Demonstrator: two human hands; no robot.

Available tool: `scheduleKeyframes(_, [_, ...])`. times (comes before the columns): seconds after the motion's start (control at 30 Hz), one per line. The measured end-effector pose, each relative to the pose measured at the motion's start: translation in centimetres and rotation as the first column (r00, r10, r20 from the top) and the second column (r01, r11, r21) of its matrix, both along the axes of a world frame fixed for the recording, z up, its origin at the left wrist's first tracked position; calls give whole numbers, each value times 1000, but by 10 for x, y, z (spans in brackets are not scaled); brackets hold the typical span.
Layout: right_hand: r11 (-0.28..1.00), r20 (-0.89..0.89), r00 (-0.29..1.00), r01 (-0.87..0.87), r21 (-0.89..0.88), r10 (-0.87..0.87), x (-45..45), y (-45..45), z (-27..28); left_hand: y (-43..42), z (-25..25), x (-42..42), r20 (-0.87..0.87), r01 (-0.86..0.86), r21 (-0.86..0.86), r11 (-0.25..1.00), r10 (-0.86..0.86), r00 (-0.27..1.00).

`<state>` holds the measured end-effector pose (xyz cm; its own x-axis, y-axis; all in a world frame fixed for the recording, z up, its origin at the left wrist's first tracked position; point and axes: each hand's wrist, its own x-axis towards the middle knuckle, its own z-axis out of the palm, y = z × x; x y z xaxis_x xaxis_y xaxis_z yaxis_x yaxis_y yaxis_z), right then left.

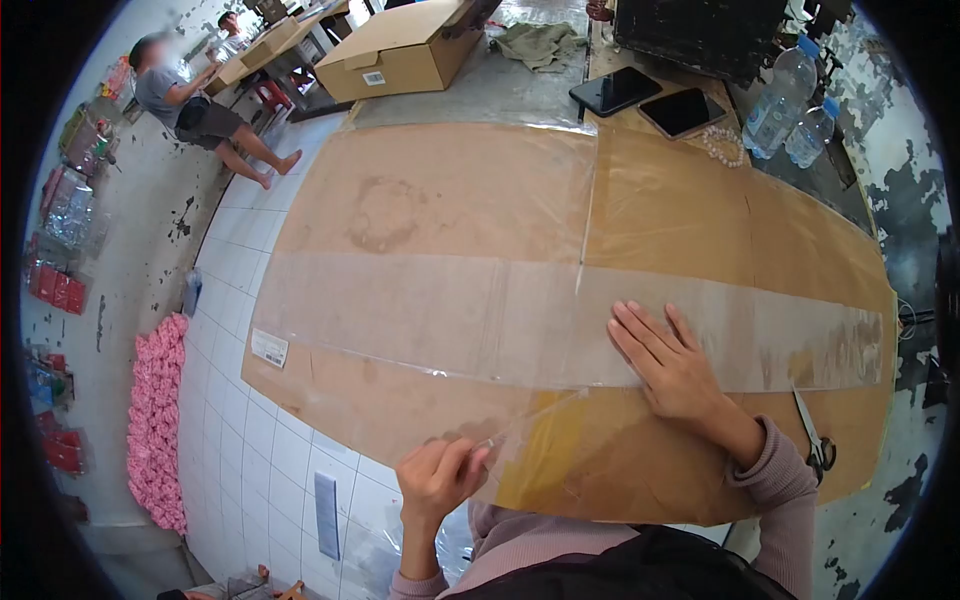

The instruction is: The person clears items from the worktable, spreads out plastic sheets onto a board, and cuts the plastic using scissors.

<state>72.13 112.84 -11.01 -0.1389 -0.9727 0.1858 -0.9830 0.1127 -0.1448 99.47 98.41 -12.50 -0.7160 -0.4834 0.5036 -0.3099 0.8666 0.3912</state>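
A long, wide band of clear plastic film [420, 310] runs across a big cardboard sheet [450, 200] on the table. My right hand [665, 362] lies flat on this film near its front edge, fingers stretched out. Lower down, my left hand [442, 475] is closed in a pinch over the cardboard's front edge. A thin clear plastic strip seems to lead from its fingertips diagonally up to the right; its far end is hard to make out. Scissors [812, 435] rest on the cardboard to the right of my right forearm. Brown tape [545, 450] covers part of the front area.
Two phones [615, 90] [683, 112], a bead string [722, 147] and plastic bottles [780, 100] stand or lie at the back right. A cardboard box [405, 55] sits at the back. On the left are a seated person [185, 95] and a pink bundle [157, 425].
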Motion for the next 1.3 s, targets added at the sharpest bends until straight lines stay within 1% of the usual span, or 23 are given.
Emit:
scheduleKeyframes(0.03, [999, 27, 999, 17, 45, -18, 0, -1, 6, 1, -6, 7, -24, -47, 26, 999, 47, 999])
scheduleKeyframes(0.07, [995, 54, 998, 28, 91, -33, -1, -2, 11, 2, -14, 12, -107, -95, 27, 995, 97, 989])
scheduleKeyframes(0.13, [994, 86, 996, 20, 111, -30, -2, -4, 15, 4, -33, 20, -265, -200, 42, 979, 204, 943])
scheduleKeyframes(0.23, [992, 108, 994, 9, 127, -23, -4, -7, 16, 7, -49, 19, -471, -199, -59, 978, 148, 870])
scheduleKeyframes(0.27, [991, 110, 994, 11, 135, -26, -5, -7, 16, 10, -48, 19, -427, -252, -23, 967, 218, 877])
scheduleKeyframes(0.37, [989, 112, 993, 5, 150, -22, -6, -9, 17, 10, -50, 19, -446, -260, -31, 965, 220, 868])
scheduleKeyframes(0.47, [987, 87, 996, 8, 159, -22, -6, -10, 17, 10, -47, 19, -419, -247, -26, 969, 214, 882])
scheduleKeyframes(0.57, [988, 125, 992, 6, 152, -26, -6, -11, 17, 9, -49, 21, -413, -221, -50, 974, 181, 893])
scheduleKeyframes(0.67, [990, 96, 995, 0, 139, -13, -7, -10, 15, 10, -47, 20, -400, -220, -30, 975, 190, 897])
scheduleKeyframes(0.77, [991, 111, 994, 1, 135, -16, -7, -9, 14, 12, -46, 20, -396, -242, -14, 970, 217, 892])
scheduleKeyframes(0.87, [991, 115, 993, -3, 134, -12, -8, -9, 15, 11, -50, 15, -483, -238, -35, 971, 192, 854])
scheduleKeyframes(0.97, [992, 108, 994, -12, 128, -2, -8, -8, 16, 13, -54, 20, -482, -250, -28, 968, 206, 852])
scheduleKeyframes(1.0, [993, 114, 993, -6, 120, -8, -8, -8, 17, 12, -56, 16, -524, -250, -33, 968, 196, 829])
scheduleKeyframes(1.1, [994, 124, 992, -9, 108, -4, -8, -7, 17, 13, -58, 18, -526, -268, -44, 962, 206, 825])
scheduleKeyframes(1.2, [995, 109, 994, -16, 96, 5, -8, -7, 15, 8, -56, 10, -587, -234, -78, 969, 145, 796])
scheduleKeyframes(1.3, [996, 88, 996, -15, 83, 8, -7, -6, 16, 7, -52, 13, -525, -234, -71, 970, 163, 835])
